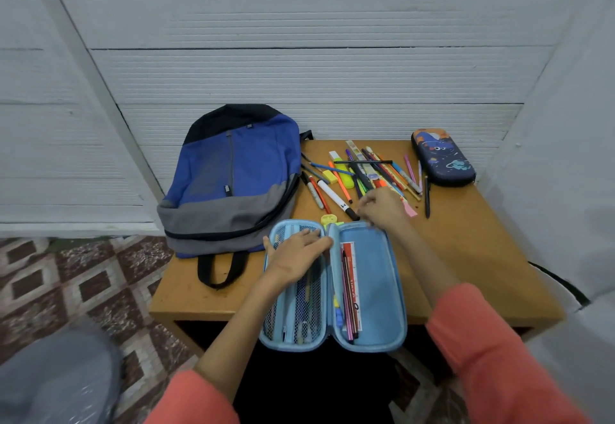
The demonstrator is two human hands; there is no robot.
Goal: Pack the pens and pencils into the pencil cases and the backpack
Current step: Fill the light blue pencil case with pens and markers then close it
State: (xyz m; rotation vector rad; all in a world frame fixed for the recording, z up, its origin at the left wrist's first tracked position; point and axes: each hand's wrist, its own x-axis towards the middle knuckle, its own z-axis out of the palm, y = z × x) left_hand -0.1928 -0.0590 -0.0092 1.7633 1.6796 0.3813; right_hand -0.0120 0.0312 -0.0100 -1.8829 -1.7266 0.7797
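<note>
Clearly the light blue pencil case [332,285] is our landmark: it lies open like a book at the near edge of the tabletop [482,257], its near end hanging over that edge. Our left hand [296,252] presses flat, fingers spread, on the mesh half; it grips nothing. Our right hand [382,209] is just beyond the case's far rim, fingers curled together at the near end of the pile of pens and pencils [369,174]; we cannot tell whether the grip has closed on anything.

A few pens and a red ruler [352,287] already lie in the right half. The blue backpack [229,184] sits zipped, left of and beyond the case, and a dark space-print pencil case [442,157] lies shut well beyond it to the right.

We judge the overhang the main risk: if we lift the left hand, the case could tip off the edge and spill. Raking the crossed pile could also roll the white marker [334,197] or the lone dark pen [427,197] away.
</note>
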